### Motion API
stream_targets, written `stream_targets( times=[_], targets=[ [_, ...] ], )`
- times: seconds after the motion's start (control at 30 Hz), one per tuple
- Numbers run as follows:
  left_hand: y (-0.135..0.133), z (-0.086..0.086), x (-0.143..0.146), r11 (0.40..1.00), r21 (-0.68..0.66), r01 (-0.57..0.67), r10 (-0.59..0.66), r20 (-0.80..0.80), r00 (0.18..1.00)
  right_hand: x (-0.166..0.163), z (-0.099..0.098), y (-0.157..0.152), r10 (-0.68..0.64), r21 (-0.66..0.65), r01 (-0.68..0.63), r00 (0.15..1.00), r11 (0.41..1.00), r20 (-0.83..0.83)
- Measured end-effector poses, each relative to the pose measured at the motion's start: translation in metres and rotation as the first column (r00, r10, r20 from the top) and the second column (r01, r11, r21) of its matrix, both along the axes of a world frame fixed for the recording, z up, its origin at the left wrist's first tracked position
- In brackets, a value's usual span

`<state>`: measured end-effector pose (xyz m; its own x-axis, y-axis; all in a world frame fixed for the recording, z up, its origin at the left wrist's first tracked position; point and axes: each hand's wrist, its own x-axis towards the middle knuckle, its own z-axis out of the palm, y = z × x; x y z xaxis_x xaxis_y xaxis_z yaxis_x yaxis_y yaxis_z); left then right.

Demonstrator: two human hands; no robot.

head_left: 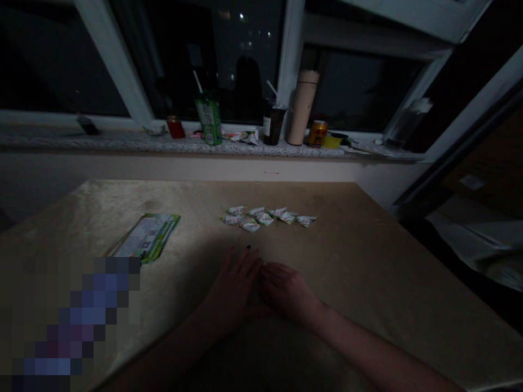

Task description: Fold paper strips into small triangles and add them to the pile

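Observation:
On the tabletop [347,272], my left hand [235,286] is stretched out palm down, its fingers spread. A tiny dark spot [248,247] shows by its fingertips; I cannot tell what it is. My right hand [288,288] meets it on the right side, fingers curled and pressed together. A small pale bit shows at those fingertips, but the rest of what they hold is hidden. Beyond both hands lie several small white-and-green folded wrapper pieces [264,218] in loose rows. To the left rests a flat green-and-white printed packet [153,239].
A granite windowsill [241,147] runs behind the table. On it stand a green cup with a straw [210,120], a dark drink cup [273,125], a tall pink flask [303,109], a gold can [317,134] and a red jar [175,128]. The lower left is blurred out.

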<state>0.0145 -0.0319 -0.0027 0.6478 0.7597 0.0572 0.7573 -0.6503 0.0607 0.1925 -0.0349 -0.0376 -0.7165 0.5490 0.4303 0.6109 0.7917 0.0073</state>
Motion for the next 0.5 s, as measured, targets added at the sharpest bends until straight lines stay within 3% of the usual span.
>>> stream_targets(
  times=[0.23, 0.5],
  targets=[
    [0.0, -0.012, -0.003, 0.999, 0.015, -0.048, 0.048, 0.004, 0.999, 0.0, -0.001, 0.001, -0.002, -0.012, 0.002, 0.998, 1.0, -0.056],
    [0.002, -0.001, -0.001, 1.0, -0.006, -0.03, 0.03, 0.012, 0.999, -0.001, 0.0, -0.002, -0.013, -0.008, 0.012, 0.999, 1.0, -0.033]
  ],
)
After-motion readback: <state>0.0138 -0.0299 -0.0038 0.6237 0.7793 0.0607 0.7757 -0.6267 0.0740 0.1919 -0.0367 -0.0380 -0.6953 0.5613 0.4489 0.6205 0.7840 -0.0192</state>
